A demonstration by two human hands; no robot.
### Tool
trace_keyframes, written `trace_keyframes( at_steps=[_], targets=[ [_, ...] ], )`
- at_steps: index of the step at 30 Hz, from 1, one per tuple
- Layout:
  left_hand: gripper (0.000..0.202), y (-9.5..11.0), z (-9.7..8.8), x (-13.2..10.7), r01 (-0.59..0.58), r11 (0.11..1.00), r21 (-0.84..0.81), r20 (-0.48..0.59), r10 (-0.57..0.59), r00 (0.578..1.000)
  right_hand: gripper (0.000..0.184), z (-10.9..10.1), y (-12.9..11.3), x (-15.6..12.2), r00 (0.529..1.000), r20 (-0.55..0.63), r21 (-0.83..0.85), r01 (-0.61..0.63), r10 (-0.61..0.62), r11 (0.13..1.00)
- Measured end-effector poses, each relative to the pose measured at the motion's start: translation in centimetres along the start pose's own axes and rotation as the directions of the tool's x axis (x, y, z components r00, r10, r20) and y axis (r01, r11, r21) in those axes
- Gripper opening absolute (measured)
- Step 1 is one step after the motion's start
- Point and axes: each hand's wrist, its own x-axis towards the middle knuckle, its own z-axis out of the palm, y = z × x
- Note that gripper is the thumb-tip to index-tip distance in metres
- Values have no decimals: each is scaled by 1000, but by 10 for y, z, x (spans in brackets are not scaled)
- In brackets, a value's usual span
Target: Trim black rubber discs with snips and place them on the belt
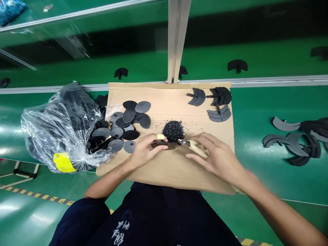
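My left hand [145,150] pinches a dark plastic disc [164,145] edge-on over the cardboard sheet [169,167]; one fingertip wears a yellow wrap. My right hand [217,155] grips small cutters with cream handles [196,147], their jaws at the disc's right edge. Just behind the disc lies a heap of black plastic trimmings [173,130]. A pile of several dark discs [126,126] lies to the left of my left hand.
A clear plastic bag [61,126] with a yellow label holds more discs at the left. Crescent-shaped black parts [217,106] lie at the cardboard's far right corner, more grey ones [299,136] on the green belt at right. An aluminium post [176,41] rises behind.
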Motion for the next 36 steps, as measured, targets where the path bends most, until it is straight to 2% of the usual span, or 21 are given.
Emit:
trace_keyframes(
  at_steps=[2, 3, 4, 6, 8, 10, 12, 14, 16, 20, 26, 31, 36],
  targets=[
    [18, 2, 4, -3, 56, 989, -134, -54, -64, 997, 22, 9, -5, 1, 997, -77, 172, 26, -12, 985],
    [18, 3, 6, -4, 59, 985, -162, -49, -68, 997, 18, 14, -8, 3, 992, -123, 203, 67, -42, 977],
    [18, 4, 6, -4, 46, 987, -154, -28, -50, 998, 14, 17, -11, 5, 983, -163, 185, 118, -88, 976],
    [20, 4, 5, -2, -22, 998, -51, 59, 25, 998, 16, 19, -17, 9, 959, -199, 32, 211, -200, 977],
    [27, 2, 1, 1, -102, 992, 67, 153, 91, 984, 23, 15, -21, 10, 944, -164, -103, 273, -287, 957],
    [30, 1, -4, 2, -127, 987, 95, 171, 109, 979, 22, 7, -21, 10, 942, -143, -60, 299, -304, 952],
    [28, 2, -7, 1, -69, 997, 34, 138, 64, 988, 22, -1, -15, 8, 952, -147, 63, 279, -267, 958],
    [25, 5, -7, -1, 12, 998, -63, 111, -5, 994, 23, -7, -8, 6, 966, -144, 88, 227, -213, 970],
    [22, 8, -6, -3, 61, 988, -143, 102, -47, 994, 21, -9, -1, 5, 973, -113, 8, 203, -201, 979],
    [19, 14, -3, -4, 50, 976, -211, 58, -39, 998, 20, -4, 0, 6, 963, -45, -131, 259, -267, 957],
    [16, 16, 0, -8, 52, 974, -222, 29, -47, 998, 19, -1, -8, 8, 938, -86, -275, 300, -335, 913],
    [20, 17, 6, -13, 71, 968, -241, -13, -76, 997, 22, -3, -14, 5, 944, -77, -347, 276, -321, 896],
    [22, 17, 9, -15, 71, 966, -248, 3, -73, 997, 21, -5, -17, 2, 940, -86, -436, 261, -329, 861]
  ],
)
